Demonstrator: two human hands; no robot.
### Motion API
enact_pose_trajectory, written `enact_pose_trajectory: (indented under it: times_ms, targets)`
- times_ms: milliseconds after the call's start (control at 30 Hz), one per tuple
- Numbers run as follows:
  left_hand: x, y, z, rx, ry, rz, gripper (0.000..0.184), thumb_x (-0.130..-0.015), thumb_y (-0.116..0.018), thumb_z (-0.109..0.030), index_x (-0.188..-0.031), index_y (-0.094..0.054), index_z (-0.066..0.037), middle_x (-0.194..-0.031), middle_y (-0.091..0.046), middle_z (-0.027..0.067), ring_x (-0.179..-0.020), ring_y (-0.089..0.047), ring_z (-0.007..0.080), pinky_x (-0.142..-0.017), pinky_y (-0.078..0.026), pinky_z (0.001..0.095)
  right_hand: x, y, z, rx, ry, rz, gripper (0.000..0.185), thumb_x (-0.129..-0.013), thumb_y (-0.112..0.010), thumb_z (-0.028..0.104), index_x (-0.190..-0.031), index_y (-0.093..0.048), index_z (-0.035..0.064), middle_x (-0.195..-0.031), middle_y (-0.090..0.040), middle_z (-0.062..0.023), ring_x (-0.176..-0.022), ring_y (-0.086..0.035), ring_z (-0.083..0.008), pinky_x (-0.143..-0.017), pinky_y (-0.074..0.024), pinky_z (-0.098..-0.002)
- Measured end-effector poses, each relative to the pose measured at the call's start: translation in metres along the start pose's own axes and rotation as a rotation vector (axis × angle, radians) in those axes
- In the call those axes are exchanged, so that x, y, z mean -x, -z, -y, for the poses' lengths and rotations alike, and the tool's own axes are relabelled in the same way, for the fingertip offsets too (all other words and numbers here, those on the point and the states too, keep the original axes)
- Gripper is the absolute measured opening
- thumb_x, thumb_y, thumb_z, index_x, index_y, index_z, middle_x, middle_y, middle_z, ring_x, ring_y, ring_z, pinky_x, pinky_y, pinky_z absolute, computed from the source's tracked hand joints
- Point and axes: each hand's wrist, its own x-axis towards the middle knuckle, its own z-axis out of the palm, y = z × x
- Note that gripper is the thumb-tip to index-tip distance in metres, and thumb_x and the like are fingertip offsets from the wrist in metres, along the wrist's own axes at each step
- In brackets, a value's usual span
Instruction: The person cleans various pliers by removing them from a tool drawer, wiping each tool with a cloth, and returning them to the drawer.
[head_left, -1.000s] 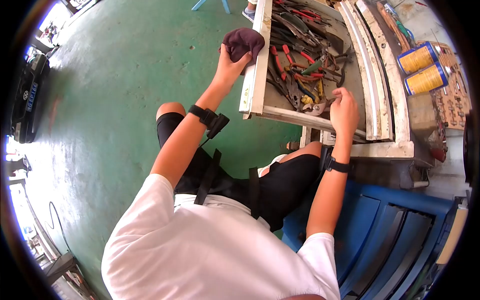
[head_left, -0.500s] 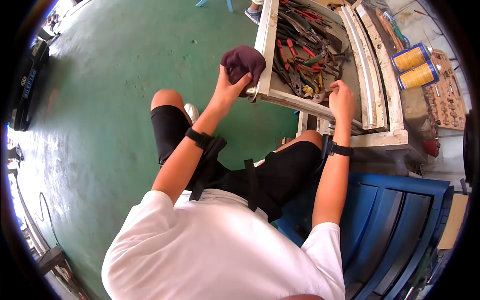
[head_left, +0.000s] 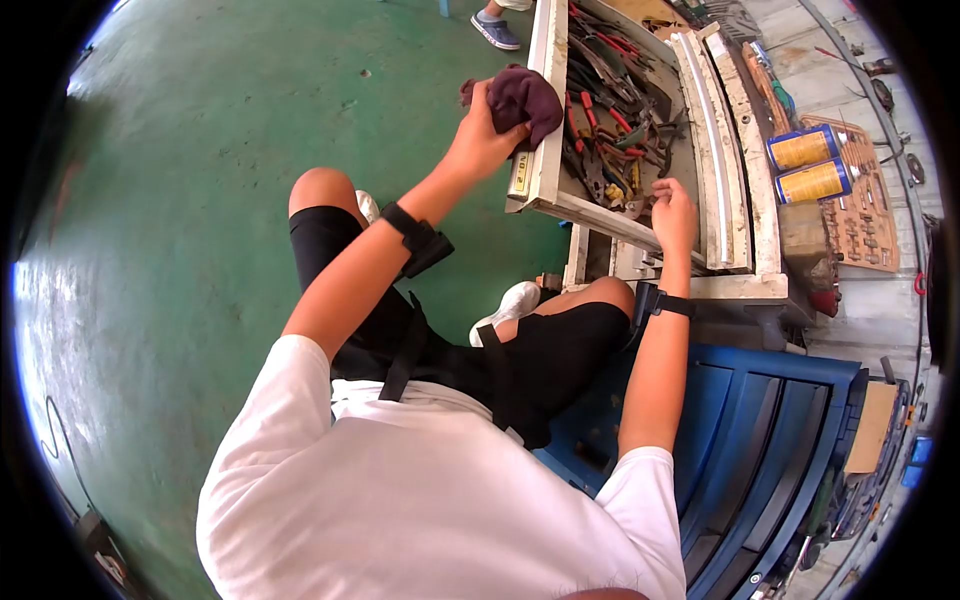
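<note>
At 12 o'clock, the left hand [head_left: 482,146] is holding a crumpled maroon fabric cloth [head_left: 527,104] at the front of an open, worn white drawer [head_left: 600,220], its grip pinching the folds. At 2 o'clock, the right hand [head_left: 674,216] is curling its fingers near the drawer's tools; whether its grip is pinching anything, I cannot tell. Red-handled metal pliers [head_left: 590,112] are lying inside, toward 1 o'clock.

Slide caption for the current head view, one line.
Left hand presses a maroon cloth to the open drawer's front; right hand is at its side, near jumbled pliers.
</note>
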Motion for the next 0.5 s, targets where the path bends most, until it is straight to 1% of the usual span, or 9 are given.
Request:
enact_pose_trajectory:
  times_ms: [100, 133, 233, 267, 367, 400, 433, 467, 500]
  targets:
    - [-0.023, -0.002, 0.02, -0.025, -0.001, -0.008, 0.07, -0.083, -0.077, -0.02, -0.133, -0.032, -0.004, -0.12, -0.06, 0.0259, -0.115, -0.06, 0.0388, -0.097, -0.047, 0.0426, -0.001, 0.001, 0.001, 0.007, -0.016, -0.011, 0.027, -0.085, -0.05, 0.003, -0.107, -0.064, 0.0098, -0.1, -0.07, -0.0109, -0.094, -0.065, -0.0353, -0.079, -0.05, -0.0447]
    - [-0.03, -0.001, 0.018, -0.071, -0.041, -0.012, 0.071, -0.082, -0.077, -0.022, -0.133, -0.032, -0.005, -0.119, -0.06, 0.0267, -0.114, -0.06, 0.0405, -0.096, -0.048, 0.0434, 0.0, 0.001, 0.001, 0.011, -0.032, -0.027, 0.028, -0.085, -0.05, 0.002, -0.109, -0.062, 0.0105, -0.101, -0.07, -0.0109, -0.093, -0.065, -0.0353, -0.079, -0.0499, -0.0447]
    - [-0.058, -0.005, 0.025, -0.146, 0.018, -0.048, 0.071, -0.081, -0.077, -0.024, -0.133, -0.032, -0.004, -0.117, -0.061, 0.0276, -0.112, -0.061, 0.042, -0.094, -0.049, 0.0439, 0.005, 0.003, 0.007, -0.009, -0.027, -0.08, 0.027, -0.086, -0.05, 0.003, -0.11, -0.061, 0.0098, -0.1, -0.069, -0.0115, -0.092, -0.065, -0.0356, -0.079, -0.0499, -0.0448]
    - [-0.07, -0.007, 0.035, -0.182, -0.005, -0.062, 0.073, -0.08, -0.077, -0.03, -0.132, -0.033, -0.004, -0.116, -0.061, 0.0278, -0.109, -0.062, 0.0429, -0.092, -0.05, 0.0445, 0.006, 0.002, 0.003, 0.0, -0.032, -0.07, 0.027, -0.086, -0.05, 0.003, -0.11, -0.061, 0.0098, -0.1, -0.069, -0.0115, -0.092, -0.065, -0.0356, -0.079, -0.0499, -0.0448]
    - [-0.095, -0.008, 0.043, -0.194, 0.021, -0.05, 0.074, -0.081, -0.076, -0.035, -0.132, -0.033, -0.003, -0.115, -0.062, 0.0277, -0.106, -0.063, 0.0437, -0.091, -0.05, 0.0449, 0.001, -0.001, 0.003, 0.011, 0.029, -0.11, 0.025, -0.087, -0.05, 0.003, -0.109, -0.061, 0.0088, -0.1, -0.069, -0.0117, -0.089, -0.065, -0.035, -0.078, -0.05, -0.0437]
    - [-0.099, -0.008, 0.044, -0.218, 0.103, -0.053, 0.075, -0.079, -0.076, -0.041, -0.13, -0.035, -0.002, -0.115, -0.062, 0.0272, -0.106, -0.064, 0.0413, -0.089, -0.051, 0.0434, 0.004, 0.0, 0.004, -0.033, -0.034, -0.164, 0.026, -0.088, -0.05, 0.003, -0.11, -0.06, 0.0082, -0.098, -0.068, -0.0119, -0.088, -0.065, -0.0345, -0.078, -0.0496, -0.0432]
    - [-0.102, -0.008, 0.046, -0.215, 0.109, -0.046, 0.075, -0.079, -0.076, -0.041, -0.13, -0.035, -0.002, -0.115, -0.062, 0.0272, -0.106, -0.064, 0.0413, -0.089, -0.051, 0.0434, 0.007, 0.002, 0.008, -0.073, -0.099, -0.218, 0.026, -0.088, -0.049, 0.002, -0.111, -0.058, 0.0076, -0.097, -0.068, -0.0121, -0.087, -0.064, -0.0339, -0.078, -0.0493, -0.0427]
    - [-0.105, -0.006, 0.05, -0.202, 0.148, -0.056, 0.076, -0.079, -0.076, -0.043, -0.129, -0.037, -0.001, -0.115, -0.062, 0.0268, -0.107, -0.064, 0.0394, -0.089, -0.052, 0.0423, 0.011, 0.002, 0.013, -0.179, -0.132, -0.321, 0.023, -0.087, -0.049, -0.001, -0.11, -0.054, 0.0048, -0.093, -0.066, -0.0123, -0.083, -0.064, -0.0306, -0.076, -0.0485, -0.0407]
    - [-0.107, -0.006, 0.055, -0.187, 0.186, -0.064, 0.078, -0.078, -0.077, -0.045, -0.128, -0.038, 0.0, -0.115, -0.062, 0.0265, -0.107, -0.064, 0.0375, -0.088, -0.052, 0.0412, 0.013, 0.002, 0.015, -0.171, -0.14, -0.321, 0.023, -0.087, -0.049, -0.001, -0.11, -0.054, 0.0048, -0.093, -0.066, -0.0123, -0.083, -0.064, -0.0306, -0.076, -0.0485, -0.0407]
